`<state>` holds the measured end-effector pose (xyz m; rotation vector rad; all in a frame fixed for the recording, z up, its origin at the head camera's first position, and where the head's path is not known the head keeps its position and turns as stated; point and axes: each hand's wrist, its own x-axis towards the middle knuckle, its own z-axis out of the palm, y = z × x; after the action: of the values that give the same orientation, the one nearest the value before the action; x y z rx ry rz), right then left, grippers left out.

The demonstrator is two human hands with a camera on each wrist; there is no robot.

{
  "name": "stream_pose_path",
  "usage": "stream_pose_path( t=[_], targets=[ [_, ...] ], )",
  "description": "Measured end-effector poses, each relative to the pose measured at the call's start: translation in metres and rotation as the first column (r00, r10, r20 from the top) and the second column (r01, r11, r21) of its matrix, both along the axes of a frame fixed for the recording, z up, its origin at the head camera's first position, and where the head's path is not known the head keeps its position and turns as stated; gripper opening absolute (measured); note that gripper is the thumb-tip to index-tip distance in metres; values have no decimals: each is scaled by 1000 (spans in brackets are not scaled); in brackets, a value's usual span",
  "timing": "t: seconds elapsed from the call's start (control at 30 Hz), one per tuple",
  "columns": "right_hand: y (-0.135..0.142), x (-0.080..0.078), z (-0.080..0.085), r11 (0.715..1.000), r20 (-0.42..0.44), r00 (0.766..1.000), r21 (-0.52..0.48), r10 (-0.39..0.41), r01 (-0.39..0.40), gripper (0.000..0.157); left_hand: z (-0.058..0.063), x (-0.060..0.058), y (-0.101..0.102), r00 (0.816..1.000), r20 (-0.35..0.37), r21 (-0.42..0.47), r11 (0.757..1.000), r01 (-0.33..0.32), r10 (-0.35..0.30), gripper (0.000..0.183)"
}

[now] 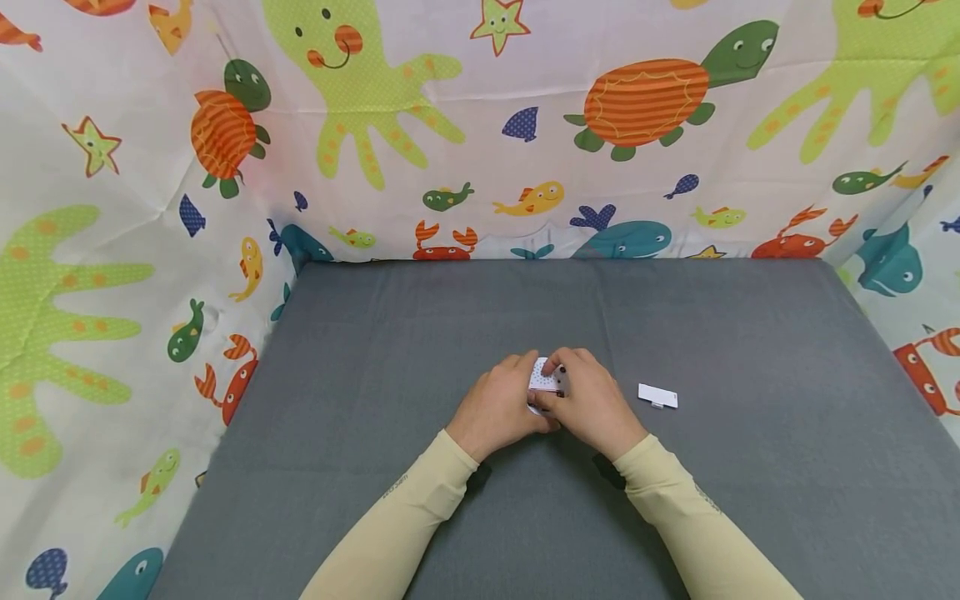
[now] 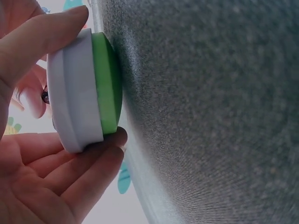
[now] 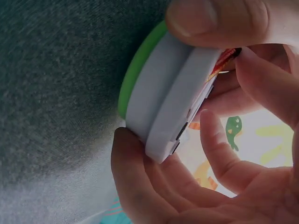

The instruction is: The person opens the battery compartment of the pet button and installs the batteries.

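A round white push-button device (image 1: 542,377) with a green cap is held between both hands just over the grey table. Its perforated white back faces up, and the green cap (image 2: 106,84) points down. My left hand (image 1: 497,410) grips its rim, thumb on one side and fingertips on the other. My right hand (image 1: 596,408) has fingers curled around the opposite side. In the right wrist view, a digit touches the dark end of a red and gold battery (image 3: 225,61) at the back. Most of the compartment is hidden by fingers.
On the table (image 1: 375,350), right of the hands, lies a small white battery cover (image 1: 657,396) with a tab. A curtain (image 1: 480,167) printed with sea animals stands behind the table and along both sides.
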<state>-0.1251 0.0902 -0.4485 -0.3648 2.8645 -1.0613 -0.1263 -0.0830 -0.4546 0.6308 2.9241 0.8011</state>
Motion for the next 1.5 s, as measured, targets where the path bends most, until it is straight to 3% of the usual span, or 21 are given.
stream_pose_path(
  t=[0.23, 0.63, 0.73, 0.93, 1.13, 1.3, 1.5],
  targets=[
    [1, 1, 6, 1000, 48, 999, 1, -14, 14, 37, -1, -1, 0, 999, -38, 8, 1000, 13, -12, 56],
    [6, 1, 7, 999, 27, 999, 32, -22, 21, 43, 1, -2, 4, 998, -66, 28, 999, 19, -17, 48],
    [14, 1, 8, 999, -13, 1000, 48, -9, 10, 42, 1, -1, 4, 999, -36, 30, 1000, 10, -9, 57],
    [47, 3, 11, 992, -117, 992, 111, -44, 57, 23, -1, -1, 5, 996, 70, 7, 999, -46, 45, 99],
    [83, 7, 8, 983, -182, 979, 142, -89, 116, 9, -2, -2, 6, 995, 85, 1, 998, -59, 58, 101],
    [109, 14, -3, 976, -190, 976, 168, -105, 138, 12, -4, -1, 8, 994, 101, 1, 999, -52, 51, 101],
    [121, 15, -8, 969, -152, 982, 202, -112, 142, 16, -2, -1, 4, 990, 121, 9, 997, -71, 70, 102]
  ],
)
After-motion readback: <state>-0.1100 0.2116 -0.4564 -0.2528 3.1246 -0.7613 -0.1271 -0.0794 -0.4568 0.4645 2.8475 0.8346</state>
